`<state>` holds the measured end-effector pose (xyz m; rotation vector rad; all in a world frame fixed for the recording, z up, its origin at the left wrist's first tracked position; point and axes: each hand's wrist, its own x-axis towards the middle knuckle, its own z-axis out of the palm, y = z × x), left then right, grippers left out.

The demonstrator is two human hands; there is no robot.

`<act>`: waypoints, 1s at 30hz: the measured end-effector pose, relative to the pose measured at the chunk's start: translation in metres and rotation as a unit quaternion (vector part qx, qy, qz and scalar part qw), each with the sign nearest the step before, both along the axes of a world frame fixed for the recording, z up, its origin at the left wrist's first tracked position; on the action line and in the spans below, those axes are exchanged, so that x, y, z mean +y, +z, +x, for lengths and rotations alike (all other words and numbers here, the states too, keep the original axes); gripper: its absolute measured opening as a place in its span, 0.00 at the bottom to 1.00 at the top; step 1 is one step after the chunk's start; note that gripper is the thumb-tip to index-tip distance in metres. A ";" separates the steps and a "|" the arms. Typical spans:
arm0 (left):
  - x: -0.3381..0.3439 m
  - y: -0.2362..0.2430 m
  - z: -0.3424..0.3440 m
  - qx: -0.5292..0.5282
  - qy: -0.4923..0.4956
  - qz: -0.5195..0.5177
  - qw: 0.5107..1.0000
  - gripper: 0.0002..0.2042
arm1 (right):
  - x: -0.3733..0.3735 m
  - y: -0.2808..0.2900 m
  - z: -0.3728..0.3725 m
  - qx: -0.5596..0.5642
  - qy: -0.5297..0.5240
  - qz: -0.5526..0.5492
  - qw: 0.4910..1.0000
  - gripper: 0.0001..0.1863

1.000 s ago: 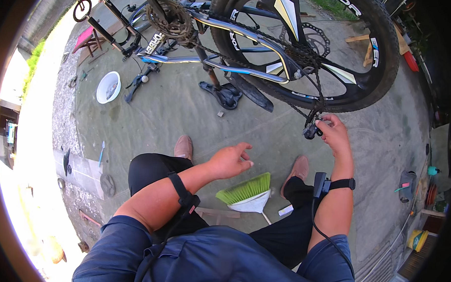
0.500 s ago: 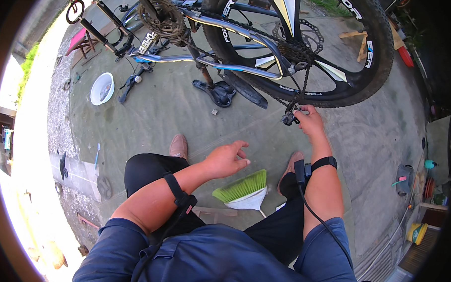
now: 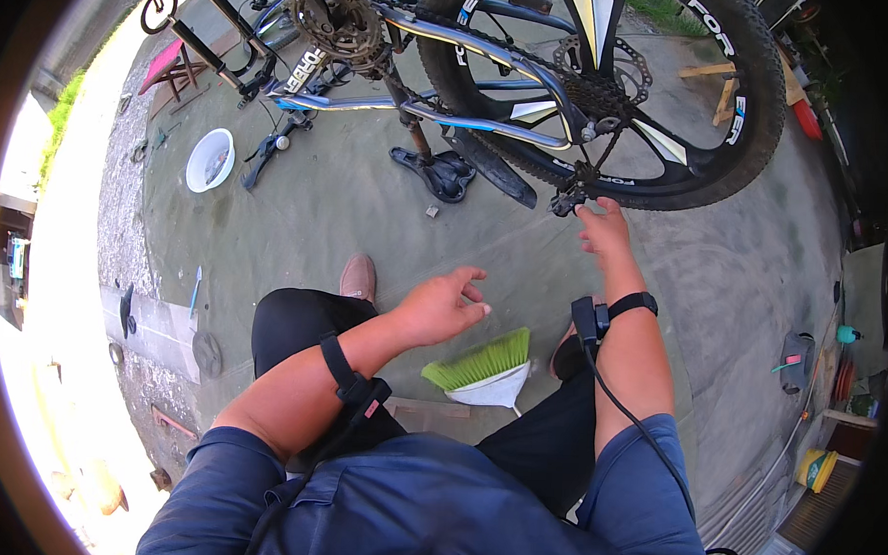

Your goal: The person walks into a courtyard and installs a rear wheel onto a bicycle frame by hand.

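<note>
An upside-down bicycle (image 3: 440,111) stands in front of me, its black rear wheel (image 3: 753,122) at the upper right. The black rear derailleur (image 3: 567,198) hangs from the chain below the cogs. My right hand (image 3: 602,232) reaches up to it, fingertips just beside the derailleur, fingers loose and not closed round it. A black strap with a cable sits on that wrist. Holding nothing, my left hand (image 3: 445,303) hovers with spread fingers over my left knee, above a green-bristled brush (image 3: 480,365).
The bicycle's saddle (image 3: 438,172) rests on the concrete. A white bowl (image 3: 210,160) and loose bike parts lie at the left, a suspension fork (image 3: 217,49) behind them. A yellow container (image 3: 817,469) and clutter line the right edge.
My right hand has let go of the derailleur it gripped; the derailleur has swung up and left, closer to the wheel. My left hand has stayed almost still.
</note>
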<state>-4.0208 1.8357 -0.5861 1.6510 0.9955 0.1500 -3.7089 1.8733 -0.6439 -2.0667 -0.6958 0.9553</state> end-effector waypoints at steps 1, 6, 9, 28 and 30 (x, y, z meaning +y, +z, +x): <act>-0.002 0.003 0.001 -0.005 -0.011 0.000 1.000 0.26 | -0.004 -0.010 0.011 -0.046 0.019 -0.007 0.999 0.30; -0.002 -0.016 -0.001 -0.033 -0.004 -0.060 0.998 0.27 | -0.005 0.028 -0.018 -0.079 0.219 -0.179 0.956 0.26; 0.011 -0.029 0.008 -0.013 -0.016 -0.063 0.998 0.26 | -0.008 0.029 -0.028 -0.094 0.356 -0.188 0.911 0.23; -0.022 0.074 -0.168 -0.142 0.548 -0.353 0.745 0.13 | 0.064 0.222 -0.221 -0.090 0.714 -0.234 0.654 0.21; -0.043 0.118 -0.232 -0.122 0.615 -0.351 0.696 0.14 | 0.077 0.252 -0.253 -0.111 0.765 -0.236 0.589 0.22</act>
